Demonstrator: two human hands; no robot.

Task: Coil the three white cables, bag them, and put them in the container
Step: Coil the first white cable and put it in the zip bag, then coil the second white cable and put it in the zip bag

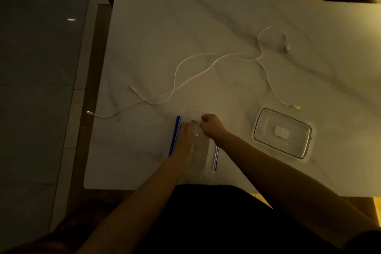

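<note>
The right hand (212,126) was clenched on a small coil of white cable (195,128), while the left hand (186,136) lay flat inside the mouth of the clear zip bag (201,150), grasping nothing I could make out. Dim light hid the coil's exact position. Judged from this, the springy coil could unwind at the bag's mouth. Two loose cables (185,80) sprawled from nine to one o'clock across the bench (309,68); the open container (282,133) sat at three o'clock, near a connector that could snag.
</note>
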